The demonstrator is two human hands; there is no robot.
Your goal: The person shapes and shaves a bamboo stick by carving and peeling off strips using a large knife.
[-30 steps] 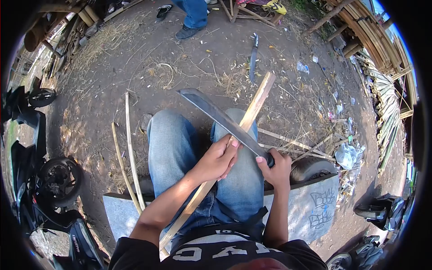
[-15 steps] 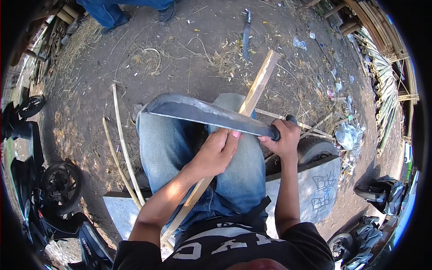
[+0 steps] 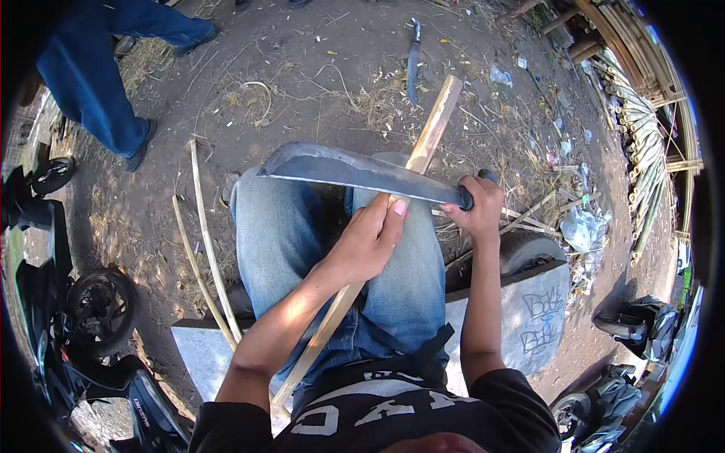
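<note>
The wooden stick (image 3: 433, 128) slants over the right leg (image 3: 408, 275), and the left hand (image 3: 374, 240) has its grip wrapped round it. The right hand (image 3: 481, 208) has its grip tight on the handle of the big knife (image 3: 355, 171). The blade has turned flatter, more side to side, than a second ago, and both hands have gone a bit farther out. Now it goes right across the stick, its bright edge toward the left thumb. The thumb looks most in the way. The blade hides that bit of stick, so I can't be sure they touch.

Two thin sticks (image 3: 210, 241) reach the grey seat (image 3: 498, 321) near its far left corner. A plastic bag (image 3: 583, 229) lies past its far right corner. Another knife (image 3: 412, 68) lies farther out on the ground. A person in blue trousers (image 3: 94, 83) has walked over to the left.
</note>
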